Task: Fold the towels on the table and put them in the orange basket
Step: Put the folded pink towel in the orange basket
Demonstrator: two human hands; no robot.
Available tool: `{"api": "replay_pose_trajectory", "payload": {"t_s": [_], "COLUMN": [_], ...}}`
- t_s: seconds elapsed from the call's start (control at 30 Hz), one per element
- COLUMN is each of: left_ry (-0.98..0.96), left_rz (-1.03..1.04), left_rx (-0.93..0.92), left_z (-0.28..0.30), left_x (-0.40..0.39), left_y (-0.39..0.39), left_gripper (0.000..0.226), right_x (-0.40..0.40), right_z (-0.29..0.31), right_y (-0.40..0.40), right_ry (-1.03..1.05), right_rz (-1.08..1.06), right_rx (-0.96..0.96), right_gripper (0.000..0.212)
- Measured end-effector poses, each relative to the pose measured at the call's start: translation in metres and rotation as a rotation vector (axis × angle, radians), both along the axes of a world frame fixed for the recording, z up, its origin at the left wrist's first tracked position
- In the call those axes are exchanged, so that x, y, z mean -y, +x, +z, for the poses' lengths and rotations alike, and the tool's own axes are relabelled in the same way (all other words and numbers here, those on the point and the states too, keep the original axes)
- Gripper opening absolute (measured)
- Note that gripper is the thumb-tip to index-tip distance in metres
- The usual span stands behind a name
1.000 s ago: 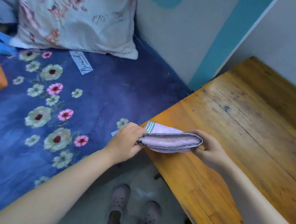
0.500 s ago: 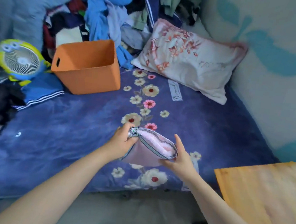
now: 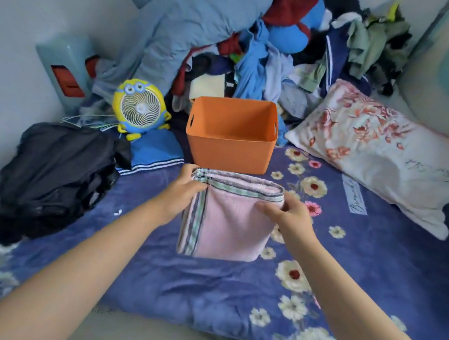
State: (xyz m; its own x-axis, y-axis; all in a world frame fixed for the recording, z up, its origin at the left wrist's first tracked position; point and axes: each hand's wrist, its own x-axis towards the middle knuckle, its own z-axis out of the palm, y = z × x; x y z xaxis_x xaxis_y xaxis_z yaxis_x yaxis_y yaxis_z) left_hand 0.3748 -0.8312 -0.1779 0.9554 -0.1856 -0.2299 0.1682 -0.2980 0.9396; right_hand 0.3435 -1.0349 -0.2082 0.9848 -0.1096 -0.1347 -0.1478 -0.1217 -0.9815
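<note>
Pink folded towel (image 3: 234, 225) with striped edges, hanging upright

Folded pink towel (image 3: 229, 219) no longer at wooden table edge; now held over blue floral bedspread (image 3: 361, 273), just short of orange basket (image 3: 231, 133). Towel hangs lower, flat face toward camera, folded edge on top. Left hand (image 3: 183, 190) grips top-left corner; right hand (image 3: 288, 215) shifts from open support to pinching right edge. Basket now centred, directly beyond towel.
</note>
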Motion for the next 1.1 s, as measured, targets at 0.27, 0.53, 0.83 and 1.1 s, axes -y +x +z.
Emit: {"api": "replay_pose_trajectory", "payload": {"t_s": [0.27, 0.53, 0.83, 1.1], "left_ry": [0.084, -0.192, -0.414, -0.164], "left_rz": [0.110, 0.314, 0.421, 0.310], "left_rx": [0.041, -0.068, -0.103, 0.088], "left_z": [0.001, -0.012, -0.040, -0.085], "left_x": [-0.022, -0.015, -0.013, -0.015], "left_y": [0.096, 0.238, 0.375, 0.487], "left_gripper": [0.037, 0.023, 0.027, 0.038], "right_x": [-0.030, -0.032, -0.030, -0.037], "right_z": [0.012, 0.016, -0.021, -0.060], "right_y": [0.091, 0.226, 0.381, 0.498], "right_ry": [-0.003, 0.002, -0.044, -0.020], "right_rz": [0.057, 0.155, 0.089, 0.022], "right_rx": [0.039, 0.037, -0.029, 0.035], "right_gripper": [0.025, 0.040, 0.027, 0.024]}}
